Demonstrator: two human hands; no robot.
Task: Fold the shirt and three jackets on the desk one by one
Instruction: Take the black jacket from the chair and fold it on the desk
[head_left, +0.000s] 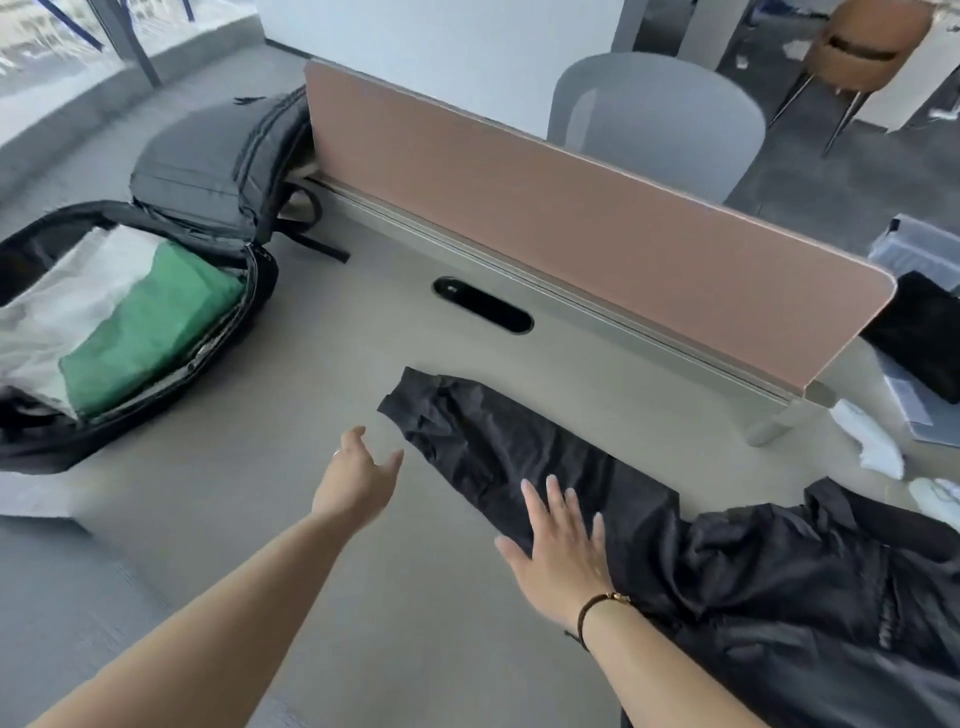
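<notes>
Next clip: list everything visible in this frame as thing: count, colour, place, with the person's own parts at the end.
jacket: one, black, spread on the desk at right, sleeve stretched left
desk: one, grey-beige, fills the foreground
backpack: one, dark grey, open on the desk at left
folded clothes: green and white, inside the backpack
divider panel: one, pinkish-brown, along the desk's far edge
cable slot: one, black, in the desk before the panel
chairs: grey behind the panel, brown far right
left hand: open, above the desk near the sleeve end
right hand: flat on the sleeve
</notes>
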